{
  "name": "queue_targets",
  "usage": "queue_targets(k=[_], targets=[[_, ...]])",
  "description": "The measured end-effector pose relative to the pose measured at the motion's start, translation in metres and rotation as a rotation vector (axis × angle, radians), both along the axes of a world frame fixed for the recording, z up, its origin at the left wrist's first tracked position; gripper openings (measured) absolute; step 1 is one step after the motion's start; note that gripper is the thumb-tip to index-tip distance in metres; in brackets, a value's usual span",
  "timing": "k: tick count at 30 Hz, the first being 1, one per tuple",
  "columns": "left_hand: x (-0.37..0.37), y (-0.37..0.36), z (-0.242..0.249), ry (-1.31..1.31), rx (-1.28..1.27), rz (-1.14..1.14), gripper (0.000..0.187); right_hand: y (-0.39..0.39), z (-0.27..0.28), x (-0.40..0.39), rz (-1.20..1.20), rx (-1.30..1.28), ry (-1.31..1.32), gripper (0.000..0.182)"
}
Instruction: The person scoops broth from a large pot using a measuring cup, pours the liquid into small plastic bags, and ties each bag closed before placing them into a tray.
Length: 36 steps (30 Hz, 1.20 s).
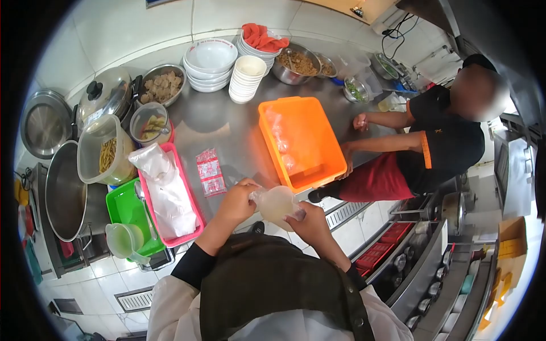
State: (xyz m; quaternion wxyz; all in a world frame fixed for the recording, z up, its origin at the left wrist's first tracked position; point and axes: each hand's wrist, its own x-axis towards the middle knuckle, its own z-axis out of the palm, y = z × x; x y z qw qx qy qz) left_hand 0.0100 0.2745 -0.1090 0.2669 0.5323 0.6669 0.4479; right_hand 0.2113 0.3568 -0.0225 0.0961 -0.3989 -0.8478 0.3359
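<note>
A clear plastic bag [276, 206] with cloudy pale liquid in it is held up in front of my apron, just off the steel counter's front edge. My left hand [241, 199] pinches the bag's gathered plastic on one side. On the other side, my right hand [310, 220] has its fingers closed on the bag. Close by on the counter lie red-and-white printed packets [211, 173]. An orange tub [304, 183] with some clear plastic bags inside stands just beyond my right hand. To the left is a pink tray [200, 219] with white plastic sheets or bags.
A co-worker [443, 136] stands at the right, one hand by the orange tub. A green tray [116, 199] with a measuring jug [120, 241] and a large pot [65, 199] are at left. Stacked bowls [210, 57], paper cups [248, 71] and a food bowl [296, 62] line the back.
</note>
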Motion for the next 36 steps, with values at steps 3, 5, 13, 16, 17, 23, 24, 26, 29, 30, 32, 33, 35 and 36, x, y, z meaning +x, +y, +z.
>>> queue_targets(k=[3,5,13,16,17,23,24,26,29,30,32,33,35,36], targets=[[-0.001,0.001,0.0,0.018,0.003,0.005,0.037,-0.001,0.004,-0.003,0.008,-0.006,0.021,0.036],[-0.001,0.001,0.001,0.033,0.018,-0.003,0.037,0.0,0.008,-0.003,0.016,0.012,-0.024,0.038],[-0.004,0.002,0.007,-0.002,0.035,-0.028,0.038,0.002,0.019,-0.009,0.013,-0.001,-0.033,0.037],[-0.004,0.002,0.013,-0.036,0.024,-0.02,0.04,0.002,0.023,-0.01,0.018,-0.024,-0.036,0.037],[-0.004,0.002,0.015,-0.052,0.019,-0.014,0.04,0.002,0.025,-0.011,0.023,-0.024,-0.045,0.037],[-0.007,0.001,0.02,-0.007,0.035,0.017,0.039,0.002,0.032,-0.013,0.036,-0.009,-0.107,0.037],[-0.007,0.001,0.02,-0.012,0.034,0.014,0.039,0.001,0.034,-0.014,0.039,-0.002,-0.115,0.036],[-0.008,0.001,0.021,-0.02,0.032,0.01,0.038,0.002,0.035,-0.015,0.046,0.011,-0.123,0.037],[-0.008,0.001,0.024,-0.088,-0.006,0.006,0.038,0.004,0.034,-0.015,0.055,0.021,-0.118,0.037],[-0.009,0.001,0.023,-0.079,-0.004,0.006,0.038,0.004,0.033,-0.015,0.054,0.019,-0.115,0.038],[-0.01,0.001,0.02,-0.061,0.0,0.007,0.038,0.005,0.034,-0.016,0.054,0.021,-0.114,0.038],[-0.01,0.001,0.02,-0.059,-0.001,0.005,0.038,0.005,0.035,-0.016,0.053,0.024,-0.117,0.038],[-0.011,0.001,0.019,-0.053,-0.004,0.002,0.038,0.005,0.036,-0.017,0.053,0.03,-0.115,0.039],[-0.011,0.001,0.02,-0.054,-0.006,0.0,0.038,0.005,0.035,-0.016,0.053,0.032,-0.11,0.039]])
